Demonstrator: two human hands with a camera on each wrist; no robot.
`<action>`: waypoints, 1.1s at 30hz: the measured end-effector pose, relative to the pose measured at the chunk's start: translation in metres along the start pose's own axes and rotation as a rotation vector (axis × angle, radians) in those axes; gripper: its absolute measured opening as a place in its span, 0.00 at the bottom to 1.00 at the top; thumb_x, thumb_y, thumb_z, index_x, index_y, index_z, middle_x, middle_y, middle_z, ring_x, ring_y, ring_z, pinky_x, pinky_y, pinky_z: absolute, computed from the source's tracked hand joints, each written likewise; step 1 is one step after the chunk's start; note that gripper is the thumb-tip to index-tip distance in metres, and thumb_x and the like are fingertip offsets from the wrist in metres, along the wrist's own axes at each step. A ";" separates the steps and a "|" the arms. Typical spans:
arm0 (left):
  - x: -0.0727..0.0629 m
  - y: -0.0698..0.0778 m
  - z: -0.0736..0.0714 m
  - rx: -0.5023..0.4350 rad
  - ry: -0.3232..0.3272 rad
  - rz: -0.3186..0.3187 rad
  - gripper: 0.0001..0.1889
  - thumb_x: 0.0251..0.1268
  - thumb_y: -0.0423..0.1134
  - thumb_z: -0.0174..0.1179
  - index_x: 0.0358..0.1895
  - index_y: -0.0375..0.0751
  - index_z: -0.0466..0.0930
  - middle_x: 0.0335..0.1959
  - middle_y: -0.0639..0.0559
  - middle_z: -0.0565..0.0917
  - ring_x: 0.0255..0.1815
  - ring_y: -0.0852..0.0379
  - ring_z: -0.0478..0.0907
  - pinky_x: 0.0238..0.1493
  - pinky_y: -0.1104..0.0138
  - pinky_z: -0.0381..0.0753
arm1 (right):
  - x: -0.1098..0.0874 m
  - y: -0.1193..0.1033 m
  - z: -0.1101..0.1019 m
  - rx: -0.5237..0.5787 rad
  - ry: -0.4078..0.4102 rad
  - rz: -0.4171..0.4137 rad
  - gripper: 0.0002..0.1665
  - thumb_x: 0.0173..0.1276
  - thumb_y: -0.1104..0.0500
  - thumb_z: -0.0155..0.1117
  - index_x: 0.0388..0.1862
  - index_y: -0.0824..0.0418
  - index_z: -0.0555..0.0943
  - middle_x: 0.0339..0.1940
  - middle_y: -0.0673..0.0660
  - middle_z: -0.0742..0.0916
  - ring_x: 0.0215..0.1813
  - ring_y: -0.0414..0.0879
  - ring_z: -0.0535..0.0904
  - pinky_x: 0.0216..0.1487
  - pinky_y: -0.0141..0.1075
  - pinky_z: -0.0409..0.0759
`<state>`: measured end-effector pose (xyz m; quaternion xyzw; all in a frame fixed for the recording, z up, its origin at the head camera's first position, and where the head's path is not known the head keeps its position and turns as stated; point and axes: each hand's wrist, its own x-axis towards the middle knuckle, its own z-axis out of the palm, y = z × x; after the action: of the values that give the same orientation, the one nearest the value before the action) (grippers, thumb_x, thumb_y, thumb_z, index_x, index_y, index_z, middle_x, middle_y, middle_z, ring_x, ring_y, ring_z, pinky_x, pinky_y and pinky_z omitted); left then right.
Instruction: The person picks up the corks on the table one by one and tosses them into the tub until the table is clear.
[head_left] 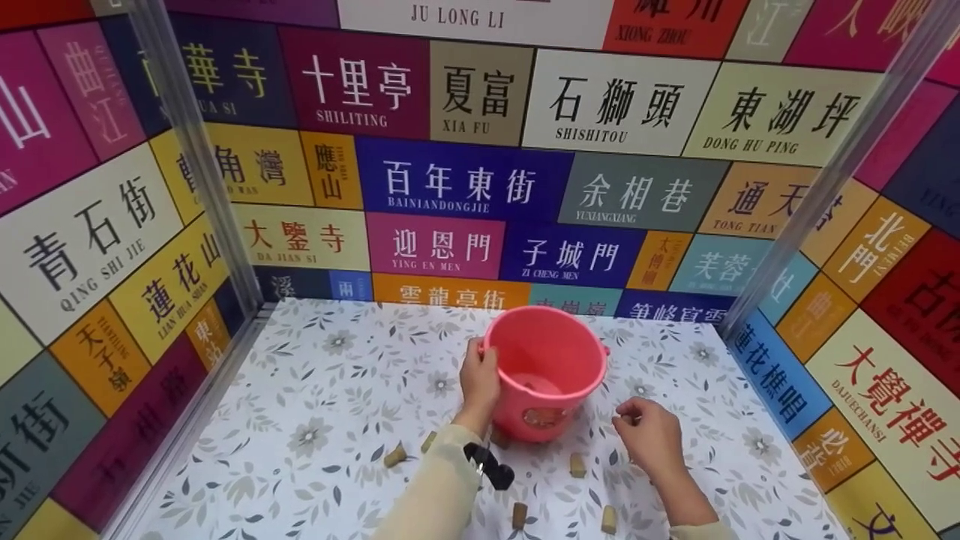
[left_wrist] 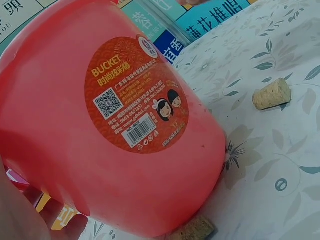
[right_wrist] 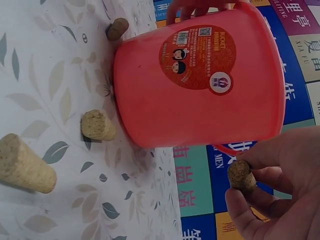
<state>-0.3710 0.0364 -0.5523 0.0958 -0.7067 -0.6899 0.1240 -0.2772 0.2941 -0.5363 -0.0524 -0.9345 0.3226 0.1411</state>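
A pink plastic bucket [head_left: 517, 401] stands on the table with its mouth tipped slightly toward me. My left hand [head_left: 480, 382] grips its rim on the left side. To the right of the bucket, my right hand [head_left: 654, 435] is raised above the table. Thumb and fingers of that hand pinch a cork stopper [right_wrist: 242, 176], seen in the right wrist view. A round red label [left_wrist: 137, 95] marks the bucket's side. What lies at the bottom of the bucket is too small to make out.
Several cork stoppers lie loose on the floral tabletop [head_left: 300, 487], among them one cork [head_left: 577, 465] before the bucket, one [head_left: 519, 515] nearer me and one [head_left: 395, 455] to the left. Panels with colourful sign lettering [head_left: 465, 180] enclose the table at back and sides.
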 end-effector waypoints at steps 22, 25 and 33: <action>-0.001 -0.001 0.001 0.007 -0.007 -0.007 0.13 0.80 0.41 0.50 0.56 0.41 0.79 0.47 0.38 0.85 0.46 0.52 0.80 0.50 0.60 0.81 | 0.029 -0.029 -0.017 0.020 0.074 -0.014 0.07 0.66 0.61 0.65 0.37 0.61 0.89 0.32 0.55 0.89 0.39 0.51 0.83 0.43 0.41 0.77; -0.001 -0.002 0.001 0.018 -0.001 -0.010 0.12 0.79 0.41 0.51 0.55 0.41 0.80 0.45 0.41 0.84 0.45 0.52 0.80 0.49 0.61 0.80 | 0.032 -0.033 -0.017 0.020 0.080 -0.016 0.07 0.66 0.61 0.66 0.37 0.61 0.89 0.32 0.55 0.89 0.40 0.52 0.85 0.43 0.41 0.77; -0.001 0.001 0.000 0.007 -0.004 0.003 0.12 0.79 0.40 0.51 0.54 0.40 0.79 0.43 0.39 0.83 0.43 0.53 0.79 0.45 0.64 0.79 | 0.044 -0.046 -0.021 0.046 0.098 -0.042 0.07 0.66 0.61 0.66 0.37 0.61 0.89 0.32 0.56 0.89 0.40 0.52 0.84 0.42 0.40 0.77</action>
<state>-0.3700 0.0367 -0.5514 0.0938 -0.7096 -0.6873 0.1234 -0.3129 0.2784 -0.4816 -0.0453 -0.9197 0.3382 0.1944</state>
